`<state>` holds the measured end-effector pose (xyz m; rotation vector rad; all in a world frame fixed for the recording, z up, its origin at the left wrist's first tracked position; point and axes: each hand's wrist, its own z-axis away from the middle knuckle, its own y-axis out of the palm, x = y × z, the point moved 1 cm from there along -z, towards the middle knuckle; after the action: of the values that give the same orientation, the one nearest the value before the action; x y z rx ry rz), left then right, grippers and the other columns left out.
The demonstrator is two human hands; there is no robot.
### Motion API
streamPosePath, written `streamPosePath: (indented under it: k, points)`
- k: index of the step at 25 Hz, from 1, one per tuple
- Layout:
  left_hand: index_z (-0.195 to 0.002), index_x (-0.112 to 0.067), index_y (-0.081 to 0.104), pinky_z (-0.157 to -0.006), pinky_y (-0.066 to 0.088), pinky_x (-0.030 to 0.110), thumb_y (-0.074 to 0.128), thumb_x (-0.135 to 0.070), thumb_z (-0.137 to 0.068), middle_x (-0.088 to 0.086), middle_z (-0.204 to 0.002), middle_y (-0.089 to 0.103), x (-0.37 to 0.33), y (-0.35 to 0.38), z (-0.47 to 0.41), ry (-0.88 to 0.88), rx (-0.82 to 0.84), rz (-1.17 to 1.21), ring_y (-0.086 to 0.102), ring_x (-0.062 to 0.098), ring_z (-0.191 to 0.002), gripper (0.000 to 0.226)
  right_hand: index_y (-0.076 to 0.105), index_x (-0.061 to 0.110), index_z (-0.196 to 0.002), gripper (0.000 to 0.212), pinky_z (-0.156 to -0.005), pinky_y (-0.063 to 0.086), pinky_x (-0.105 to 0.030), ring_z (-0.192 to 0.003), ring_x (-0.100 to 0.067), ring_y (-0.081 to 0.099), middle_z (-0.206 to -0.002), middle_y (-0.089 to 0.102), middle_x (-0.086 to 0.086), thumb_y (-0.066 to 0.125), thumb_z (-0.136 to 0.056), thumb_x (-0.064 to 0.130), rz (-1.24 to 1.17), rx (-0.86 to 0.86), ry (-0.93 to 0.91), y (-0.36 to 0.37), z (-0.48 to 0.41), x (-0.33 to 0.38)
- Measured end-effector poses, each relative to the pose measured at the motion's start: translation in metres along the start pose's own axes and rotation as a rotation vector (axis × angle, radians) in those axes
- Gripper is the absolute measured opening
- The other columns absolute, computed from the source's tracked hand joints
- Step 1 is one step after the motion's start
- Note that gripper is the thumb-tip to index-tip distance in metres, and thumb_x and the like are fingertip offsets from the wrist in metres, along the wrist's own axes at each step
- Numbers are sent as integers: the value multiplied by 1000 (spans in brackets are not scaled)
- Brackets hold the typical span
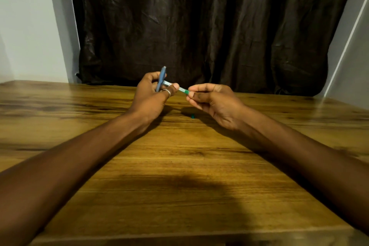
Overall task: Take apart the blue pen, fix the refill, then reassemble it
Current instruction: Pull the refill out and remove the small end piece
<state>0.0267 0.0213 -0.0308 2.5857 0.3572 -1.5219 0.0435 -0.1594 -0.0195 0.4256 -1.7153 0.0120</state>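
My left hand grips a blue pen cap that stands nearly upright between its fingers, and its thumb and forefinger also pinch the clear pen barrel. The barrel runs rightward and slightly down, with a green section at its right end. My right hand pinches that green end with fingertips closed. Both hands hover a little above the wooden table. A small teal piece lies on the table just under my right hand. The refill itself is not separately visible.
A dark brown curtain hangs behind the table's far edge. White walls flank it on both sides. The table's front edge runs along the bottom of the view.
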Motion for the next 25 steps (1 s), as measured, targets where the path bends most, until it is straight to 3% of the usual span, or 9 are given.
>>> streamPosePath:
  k: [3,6,12,20,25]
  points:
    - [-123,-21,57,-74,55,17,78,-19,-88,4,-92,65,-1,-1,0,32,-19,18,65,11,-87,41,70,-2,-97,16,-67,60,-21,-76,-17,76,-87,74,-15,62,-89,-13,-63,7,29,5,4,-7]
    - [-120,-18,59,-77,56,18,76,-18,-89,2,-91,63,-1,-1,2,44,-9,1,65,9,-86,36,70,-1,-97,17,-70,61,-24,-79,-18,76,-87,75,-13,62,-89,-14,-95,21,46,8,7,-15]
    - [-123,-10,58,-66,50,6,74,-12,-90,2,-88,64,0,0,3,81,-15,-54,63,-11,-68,36,71,0,-96,20,-68,60,-22,-76,-17,76,-87,74,-13,61,-88,-16,-79,59,43,9,7,-21]
    - [-120,-12,59,-64,50,7,73,-13,-91,-4,-79,61,1,-2,1,93,-14,-61,62,-9,-66,32,71,3,-94,18,-69,61,-22,-75,-14,76,-82,76,-10,64,-88,-13,9,38,41,7,8,-17]
    - [-120,-11,60,-65,51,7,73,-14,-91,7,-88,60,0,-3,2,74,-22,-36,62,5,-77,31,69,6,-98,16,-63,60,-21,-73,-14,75,-84,76,-9,66,-90,-6,114,0,47,7,8,-16]
